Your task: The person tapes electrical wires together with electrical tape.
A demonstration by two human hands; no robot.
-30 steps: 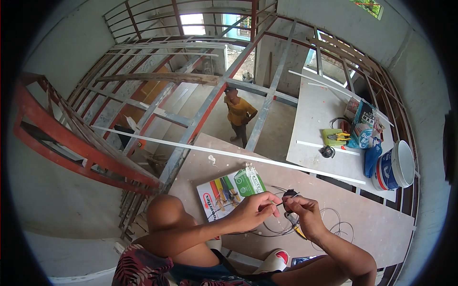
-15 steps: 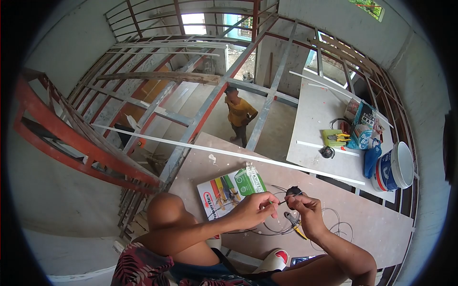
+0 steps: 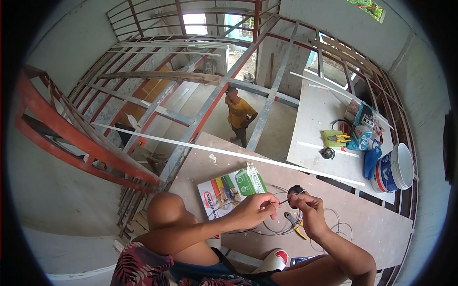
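My left hand (image 3: 263, 208) is closed in a pinch on a thin black wire (image 3: 284, 202). The wire spans the short gap to my right hand (image 3: 311, 214), whose thumb and fingers are closed on it as well. A black round shape (image 3: 295, 191) shows on the board just behind my right fingertips, partly hidden by them. Below and between the hands lie yellow-handled pliers (image 3: 300, 230), among loose loops of black cable (image 3: 274, 233). Left of my left hand rests a printed Powerflex box (image 3: 208, 194) with a green-and-white pack (image 3: 249, 180) on its far side.
I sit on a brown board (image 3: 200, 157) over an open metal frame (image 3: 205, 112). A person (image 3: 238, 113) in a yellow shirt stands on the floor below. A long white strip (image 3: 229, 151) crosses the board. On the right panel are a white bucket (image 3: 400, 164) and more pliers (image 3: 339, 138).
My right hand has shifted slightly to the right, and the fingers of both hands have adjusted a little on the wire. The pliers, boxes and person below stay in place.
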